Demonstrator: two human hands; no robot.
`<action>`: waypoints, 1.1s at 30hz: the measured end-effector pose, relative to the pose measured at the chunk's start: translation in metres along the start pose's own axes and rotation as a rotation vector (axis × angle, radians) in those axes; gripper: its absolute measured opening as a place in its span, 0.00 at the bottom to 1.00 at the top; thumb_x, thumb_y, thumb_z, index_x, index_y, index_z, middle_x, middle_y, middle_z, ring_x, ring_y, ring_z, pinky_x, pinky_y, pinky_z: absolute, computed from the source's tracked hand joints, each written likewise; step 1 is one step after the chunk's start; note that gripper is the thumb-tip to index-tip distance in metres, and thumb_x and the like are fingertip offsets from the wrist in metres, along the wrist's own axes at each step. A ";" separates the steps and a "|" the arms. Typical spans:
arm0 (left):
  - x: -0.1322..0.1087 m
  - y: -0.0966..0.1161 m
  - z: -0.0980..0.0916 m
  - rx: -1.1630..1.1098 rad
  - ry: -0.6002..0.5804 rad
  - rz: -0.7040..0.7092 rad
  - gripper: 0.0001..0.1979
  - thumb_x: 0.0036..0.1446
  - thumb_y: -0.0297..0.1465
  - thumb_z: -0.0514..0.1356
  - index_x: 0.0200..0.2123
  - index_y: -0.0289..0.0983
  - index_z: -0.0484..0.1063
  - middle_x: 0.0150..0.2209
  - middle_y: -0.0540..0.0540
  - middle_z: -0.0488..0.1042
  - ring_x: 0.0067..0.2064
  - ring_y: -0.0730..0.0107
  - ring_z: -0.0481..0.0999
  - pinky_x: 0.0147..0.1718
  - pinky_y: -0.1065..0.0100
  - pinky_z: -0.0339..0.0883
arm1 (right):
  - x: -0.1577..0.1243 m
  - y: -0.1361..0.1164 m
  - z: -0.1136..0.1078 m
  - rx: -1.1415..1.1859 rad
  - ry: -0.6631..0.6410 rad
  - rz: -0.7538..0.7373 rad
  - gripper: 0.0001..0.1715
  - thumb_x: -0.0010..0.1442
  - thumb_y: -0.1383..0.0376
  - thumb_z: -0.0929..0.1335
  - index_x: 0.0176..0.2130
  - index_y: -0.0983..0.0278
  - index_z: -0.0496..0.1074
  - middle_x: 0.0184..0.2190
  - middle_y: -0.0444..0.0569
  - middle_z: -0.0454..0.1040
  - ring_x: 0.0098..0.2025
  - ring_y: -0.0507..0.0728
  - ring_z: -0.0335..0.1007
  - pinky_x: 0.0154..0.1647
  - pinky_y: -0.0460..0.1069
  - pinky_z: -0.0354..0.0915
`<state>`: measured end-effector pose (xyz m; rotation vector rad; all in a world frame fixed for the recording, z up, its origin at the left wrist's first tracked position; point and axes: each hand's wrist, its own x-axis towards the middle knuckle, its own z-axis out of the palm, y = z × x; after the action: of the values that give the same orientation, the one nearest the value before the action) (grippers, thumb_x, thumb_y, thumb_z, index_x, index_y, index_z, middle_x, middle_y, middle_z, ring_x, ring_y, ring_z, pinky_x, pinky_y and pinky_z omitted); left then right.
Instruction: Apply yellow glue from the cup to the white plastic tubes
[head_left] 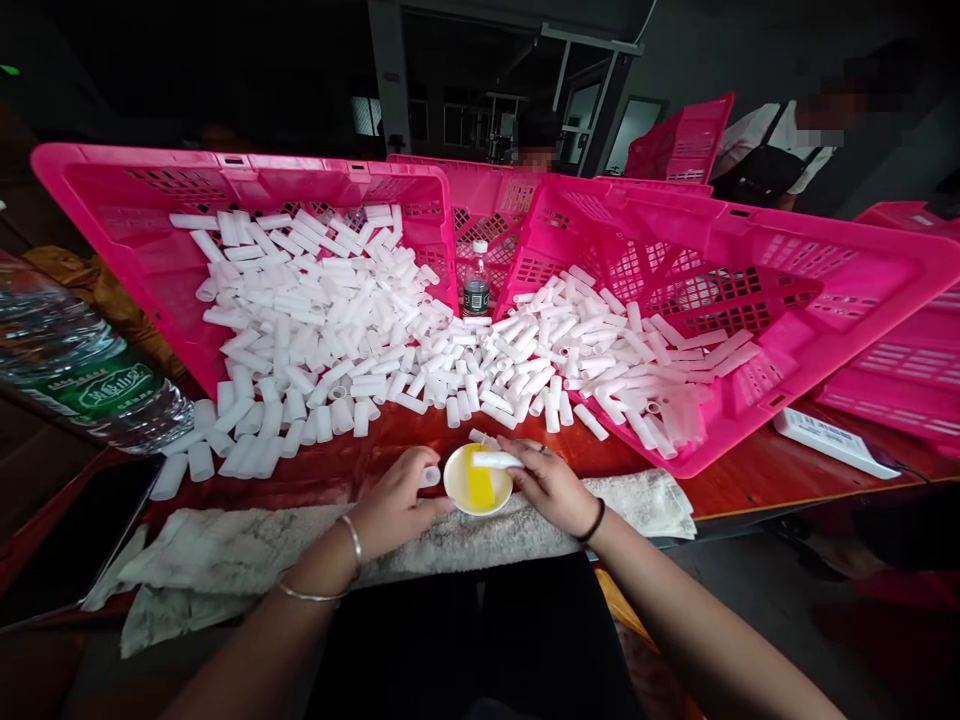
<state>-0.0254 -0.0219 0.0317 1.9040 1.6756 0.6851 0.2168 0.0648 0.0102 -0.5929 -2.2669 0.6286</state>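
Note:
My right hand pinches a white tube lying level over a small white bowl. A flat yellow piece sits in the bowl. Left of the bowl, my left hand has its fingers closed round a short white tube, whose open end shows; the thumb reaches to the bowl's edge. Beyond both hands lies a large heap of white tubes, spilling from two tipped pink crates onto the red table.
The left pink crate and right pink crate flank a small dark-labelled bottle. A large water bottle leans at the left. A towel runs along the front edge. A white power strip is at the right. A person stands behind.

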 end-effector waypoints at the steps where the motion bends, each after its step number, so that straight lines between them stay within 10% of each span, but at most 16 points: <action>1: 0.005 0.002 0.006 -0.031 -0.001 0.011 0.29 0.46 0.42 0.65 0.49 0.38 0.60 0.54 0.38 0.64 0.51 0.55 0.69 0.47 0.55 0.68 | 0.002 0.002 0.005 -0.008 0.007 -0.011 0.21 0.63 0.67 0.62 0.55 0.60 0.66 0.48 0.56 0.73 0.49 0.60 0.70 0.50 0.57 0.69; 4: 0.015 0.006 0.021 -0.086 -0.007 0.023 0.44 0.33 0.41 0.72 0.52 0.37 0.57 0.60 0.34 0.57 0.58 0.48 0.63 0.56 0.49 0.61 | 0.003 0.008 0.011 -0.024 0.012 -0.069 0.13 0.62 0.69 0.64 0.45 0.62 0.73 0.43 0.55 0.74 0.46 0.59 0.72 0.46 0.56 0.70; 11: 0.018 0.001 0.033 -0.131 0.050 0.035 0.41 0.34 0.36 0.73 0.52 0.40 0.59 0.57 0.38 0.63 0.58 0.49 0.63 0.57 0.47 0.59 | -0.003 0.008 0.008 0.235 -0.057 0.167 0.16 0.63 0.64 0.64 0.51 0.62 0.67 0.39 0.52 0.75 0.39 0.57 0.73 0.39 0.53 0.72; 17: 0.018 -0.001 0.033 -0.160 0.047 0.031 0.41 0.34 0.36 0.73 0.53 0.41 0.59 0.57 0.39 0.63 0.57 0.50 0.65 0.56 0.47 0.60 | 0.003 0.003 0.004 0.017 0.002 -0.015 0.10 0.62 0.67 0.63 0.40 0.61 0.73 0.39 0.53 0.71 0.43 0.59 0.69 0.42 0.54 0.70; 24: 0.018 -0.004 0.035 -0.157 0.045 0.040 0.40 0.33 0.38 0.73 0.51 0.40 0.60 0.57 0.39 0.64 0.58 0.50 0.65 0.57 0.49 0.59 | -0.001 0.005 0.005 0.151 -0.069 0.244 0.13 0.64 0.63 0.63 0.47 0.62 0.69 0.34 0.51 0.76 0.36 0.57 0.74 0.38 0.54 0.73; 29: 0.018 -0.005 0.035 -0.161 0.053 0.046 0.40 0.33 0.38 0.73 0.51 0.40 0.60 0.57 0.39 0.64 0.57 0.50 0.65 0.56 0.50 0.60 | -0.004 0.005 0.007 -0.007 -0.023 -0.012 0.08 0.62 0.66 0.63 0.41 0.61 0.72 0.43 0.54 0.72 0.47 0.60 0.70 0.47 0.56 0.69; 33: 0.017 -0.005 0.035 -0.154 0.038 0.035 0.41 0.34 0.38 0.73 0.52 0.40 0.59 0.57 0.39 0.63 0.58 0.50 0.64 0.57 0.49 0.59 | -0.005 0.003 0.009 0.193 -0.036 0.189 0.17 0.61 0.62 0.65 0.50 0.62 0.64 0.37 0.52 0.72 0.37 0.57 0.73 0.36 0.52 0.73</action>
<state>-0.0035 -0.0059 0.0033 1.8260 1.5676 0.8441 0.2137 0.0614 0.0003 -0.7095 -2.1664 0.9460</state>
